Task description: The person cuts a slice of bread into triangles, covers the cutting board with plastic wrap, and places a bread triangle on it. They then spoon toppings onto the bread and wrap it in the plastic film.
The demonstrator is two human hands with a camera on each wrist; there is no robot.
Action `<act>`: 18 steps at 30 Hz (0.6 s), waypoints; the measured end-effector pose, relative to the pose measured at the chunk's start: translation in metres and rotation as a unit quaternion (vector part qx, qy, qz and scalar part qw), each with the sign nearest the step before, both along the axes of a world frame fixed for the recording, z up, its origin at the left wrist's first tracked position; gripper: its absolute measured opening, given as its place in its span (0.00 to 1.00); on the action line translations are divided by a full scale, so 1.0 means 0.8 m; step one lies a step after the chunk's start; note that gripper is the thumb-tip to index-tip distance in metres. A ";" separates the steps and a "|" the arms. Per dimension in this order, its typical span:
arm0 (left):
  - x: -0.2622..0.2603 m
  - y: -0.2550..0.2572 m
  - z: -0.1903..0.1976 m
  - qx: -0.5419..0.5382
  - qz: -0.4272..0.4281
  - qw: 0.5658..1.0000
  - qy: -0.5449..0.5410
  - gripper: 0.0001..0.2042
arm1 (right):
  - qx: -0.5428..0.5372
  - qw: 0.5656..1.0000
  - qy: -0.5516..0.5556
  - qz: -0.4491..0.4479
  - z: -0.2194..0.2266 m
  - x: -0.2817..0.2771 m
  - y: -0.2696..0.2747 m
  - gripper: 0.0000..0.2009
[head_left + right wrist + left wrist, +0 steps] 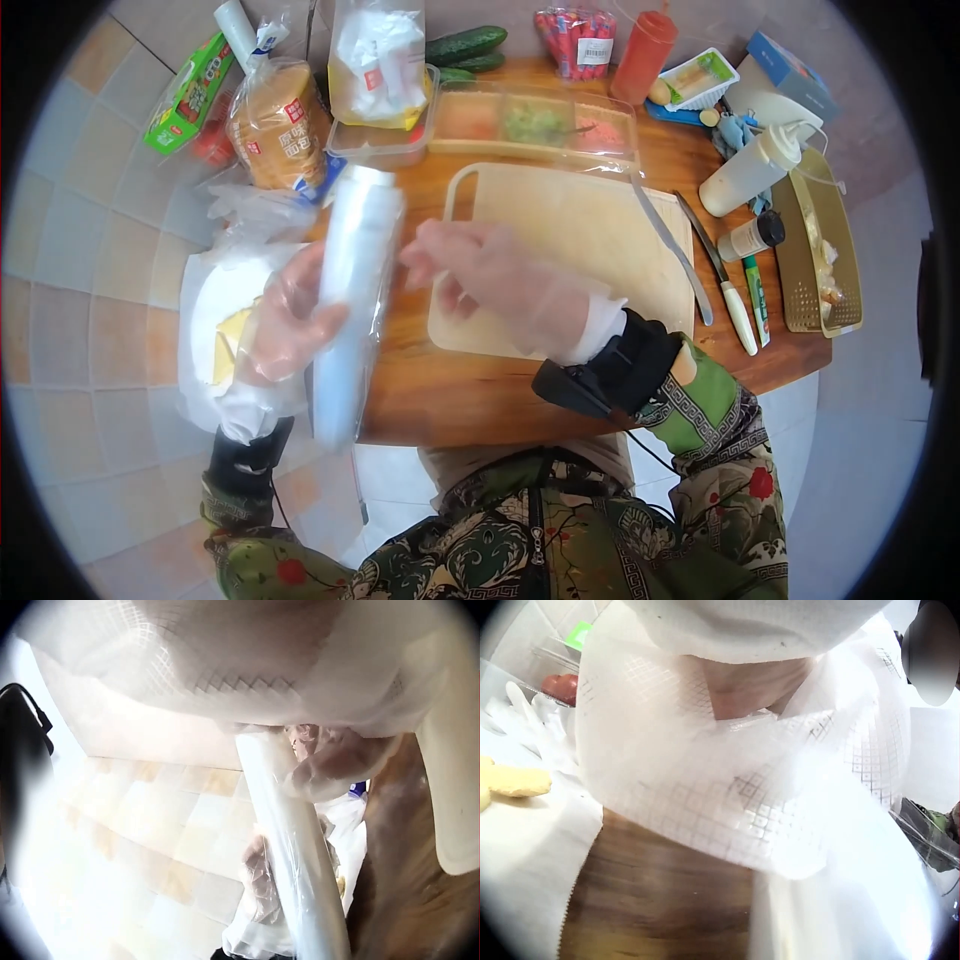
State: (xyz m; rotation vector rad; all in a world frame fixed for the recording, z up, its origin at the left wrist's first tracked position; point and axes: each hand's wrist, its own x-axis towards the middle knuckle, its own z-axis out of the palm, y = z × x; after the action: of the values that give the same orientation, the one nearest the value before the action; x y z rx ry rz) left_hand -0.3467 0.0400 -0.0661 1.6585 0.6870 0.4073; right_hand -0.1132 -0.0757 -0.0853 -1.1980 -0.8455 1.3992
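Left hand (290, 325) grips the upright roll (355, 300), axis twelve-to-six; right hand (500, 285), fingers loosely apart, reaches from three o'clock.

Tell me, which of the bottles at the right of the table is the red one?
The red squeeze bottle at the far edge, beside the pack of red sausages. The other two are a cream pump bottle and a small dark-capped bottle nearer the knives.

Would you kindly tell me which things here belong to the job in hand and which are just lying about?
In hand:
roll in clear wrap, gripped by the left hand
right hand, reaching toward the roll near its upper part

Lying about:
cutting board
knife
bread bag
cucumbers
red sauce bottle
white squeeze bottle
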 end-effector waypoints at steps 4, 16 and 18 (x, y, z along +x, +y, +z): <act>0.000 -0.003 0.001 0.006 0.001 1.000 0.006 0.31 | -0.030 0.998 0.045 0.041 0.013 0.001 -0.009 0.23; 0.003 -0.006 0.002 0.022 0.011 0.999 0.026 0.33 | -0.002 0.970 0.242 0.031 0.003 -0.003 -0.010 0.17; 0.002 -0.005 -0.002 0.022 0.008 1.000 0.010 0.33 | 0.005 0.968 0.248 0.025 0.005 -0.002 -0.010 0.15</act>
State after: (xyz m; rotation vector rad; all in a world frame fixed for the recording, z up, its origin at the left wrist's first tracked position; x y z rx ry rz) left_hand -0.3448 0.0362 -0.0679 1.7013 0.7111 0.4211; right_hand -0.1150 -0.0841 -0.0817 -0.7668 -0.5284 1.6391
